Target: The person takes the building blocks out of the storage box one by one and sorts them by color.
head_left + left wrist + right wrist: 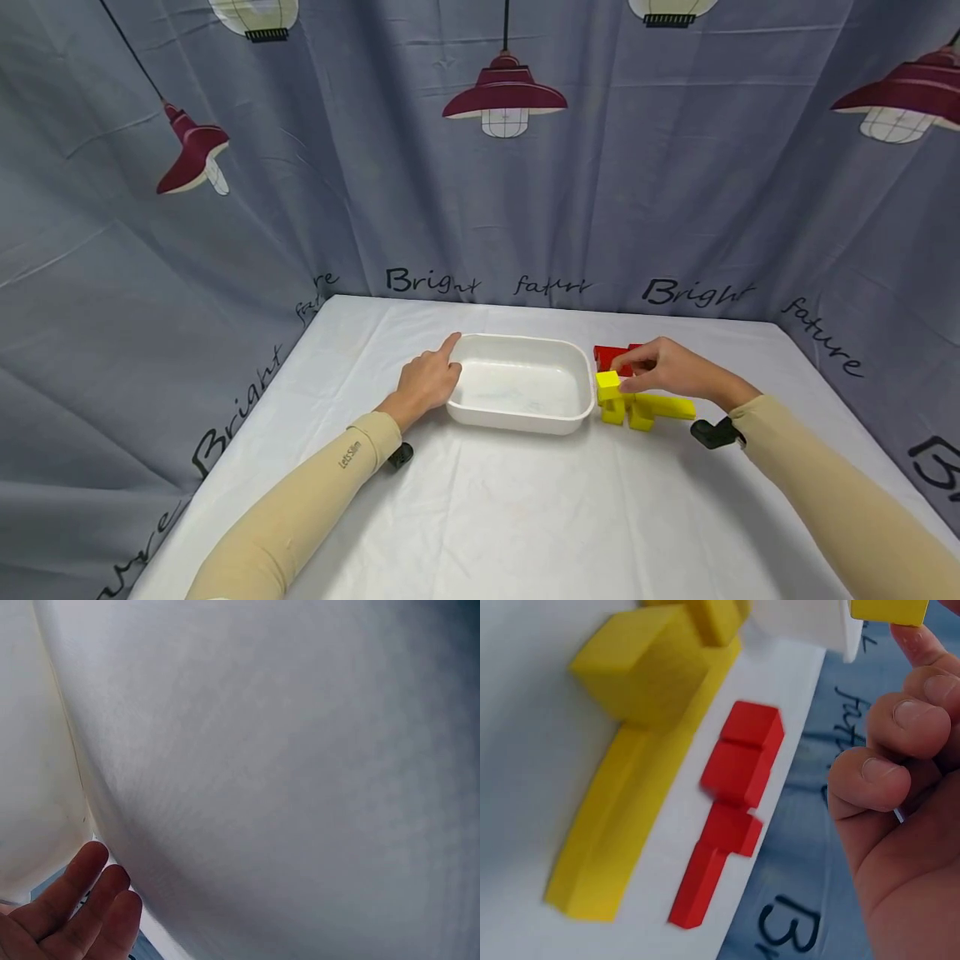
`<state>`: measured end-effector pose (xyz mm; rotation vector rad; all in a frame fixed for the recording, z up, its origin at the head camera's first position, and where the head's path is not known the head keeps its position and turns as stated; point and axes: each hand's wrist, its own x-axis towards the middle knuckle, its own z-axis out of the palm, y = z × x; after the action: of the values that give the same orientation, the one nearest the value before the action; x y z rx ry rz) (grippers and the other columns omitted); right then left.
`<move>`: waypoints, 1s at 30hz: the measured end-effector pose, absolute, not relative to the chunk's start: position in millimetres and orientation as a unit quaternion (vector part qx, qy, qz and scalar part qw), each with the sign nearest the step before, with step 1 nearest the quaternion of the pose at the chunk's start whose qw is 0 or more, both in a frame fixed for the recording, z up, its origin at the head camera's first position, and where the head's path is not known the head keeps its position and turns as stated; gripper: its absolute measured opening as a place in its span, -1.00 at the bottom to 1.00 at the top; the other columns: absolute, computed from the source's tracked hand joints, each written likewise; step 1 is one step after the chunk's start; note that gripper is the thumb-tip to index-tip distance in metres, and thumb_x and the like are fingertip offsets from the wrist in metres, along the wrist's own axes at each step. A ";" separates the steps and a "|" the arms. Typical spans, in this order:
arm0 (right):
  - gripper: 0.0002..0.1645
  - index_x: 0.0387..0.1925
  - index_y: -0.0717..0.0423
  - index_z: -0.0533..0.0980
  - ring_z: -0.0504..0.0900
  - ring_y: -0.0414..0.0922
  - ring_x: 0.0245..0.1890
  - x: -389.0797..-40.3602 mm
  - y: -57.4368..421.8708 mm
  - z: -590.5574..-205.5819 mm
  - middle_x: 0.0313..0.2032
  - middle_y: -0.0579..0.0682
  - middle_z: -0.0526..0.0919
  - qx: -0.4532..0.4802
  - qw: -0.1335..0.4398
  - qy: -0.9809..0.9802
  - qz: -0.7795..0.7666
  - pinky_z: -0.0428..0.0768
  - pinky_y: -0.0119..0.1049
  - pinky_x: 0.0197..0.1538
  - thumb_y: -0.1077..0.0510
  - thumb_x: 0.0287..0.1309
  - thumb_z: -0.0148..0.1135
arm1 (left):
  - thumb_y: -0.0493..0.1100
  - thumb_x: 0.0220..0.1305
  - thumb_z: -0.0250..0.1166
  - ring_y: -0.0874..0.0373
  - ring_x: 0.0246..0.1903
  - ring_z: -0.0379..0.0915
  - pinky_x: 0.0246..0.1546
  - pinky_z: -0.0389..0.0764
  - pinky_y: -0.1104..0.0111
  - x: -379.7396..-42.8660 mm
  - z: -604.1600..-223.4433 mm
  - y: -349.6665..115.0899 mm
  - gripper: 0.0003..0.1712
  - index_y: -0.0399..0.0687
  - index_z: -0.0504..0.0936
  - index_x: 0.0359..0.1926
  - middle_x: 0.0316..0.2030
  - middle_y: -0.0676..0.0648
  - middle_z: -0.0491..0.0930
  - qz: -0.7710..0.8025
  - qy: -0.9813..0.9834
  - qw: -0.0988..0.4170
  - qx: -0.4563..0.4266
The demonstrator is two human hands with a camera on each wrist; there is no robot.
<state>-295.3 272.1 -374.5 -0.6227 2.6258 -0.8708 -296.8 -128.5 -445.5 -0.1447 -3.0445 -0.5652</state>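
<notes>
At the left end of the white tray (525,426), my left hand (429,380) holds the rim, index finger stretched toward its back corner and thumb over the inner side. In the left wrist view, the other fingers (64,900) lie along the outside of the wall. My right hand (663,369) pinches a yellow cube (607,385) between thumb and fingertips, close to the tray's right end. The right wrist view shows this yellow cube (889,609) at the top edge, partly cut off. Just below it lie several yellow blocks (663,407).
Red blocks (611,358) lie in a row behind the yellow ones, partly hidden by my right hand. The tray stands on a white-covered table (517,517). A grey-blue curtain (405,167) with printed lamps and lettering hangs behind the table and at both sides.
</notes>
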 end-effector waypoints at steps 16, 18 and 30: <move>-0.52 0.05 0.12 0.65 0.38 -0.11 -0.46 -279.7 320.0 -391.2 -0.52 -0.02 0.37 -0.162 0.143 0.923 -0.318 0.31 -0.30 -0.42 0.01 0.13 0.44 | 0.00 0.49 -0.05 0.01 -0.48 0.52 -0.42 0.53 0.12 -296.5 -445.5 -131.0 -0.32 0.22 0.09 0.58 -0.18 -0.22 0.72 -0.187 -0.980 0.025 -0.057; -0.52 0.06 0.13 0.65 0.40 -0.11 -0.43 -278.6 325.7 -394.2 -0.51 -0.01 0.39 -0.158 0.138 0.926 -0.314 0.35 -0.30 -0.40 0.00 0.14 0.44 | 0.00 0.49 -0.06 0.02 -0.50 0.51 -0.44 0.51 0.14 -296.3 -445.2 -131.1 -0.31 0.22 0.08 0.58 -0.20 -0.22 0.72 -0.187 -0.980 0.025 -0.058; -0.37 0.15 0.15 0.62 0.42 -0.09 -0.27 -273.7 352.9 -416.9 -0.47 -0.01 0.43 -0.099 0.143 0.932 -0.316 0.38 -0.29 -0.33 -0.07 0.09 0.47 | -0.01 0.48 -0.05 0.01 -0.48 0.52 -0.44 0.51 0.13 -296.3 -445.1 -131.3 -0.31 0.23 0.09 0.58 -0.13 -0.24 0.72 -0.187 -0.980 0.027 -0.058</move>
<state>-273.7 352.9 -416.9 -0.2855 2.6888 -0.9125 -296.3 -131.3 -445.1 -0.1805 -3.0279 -0.5777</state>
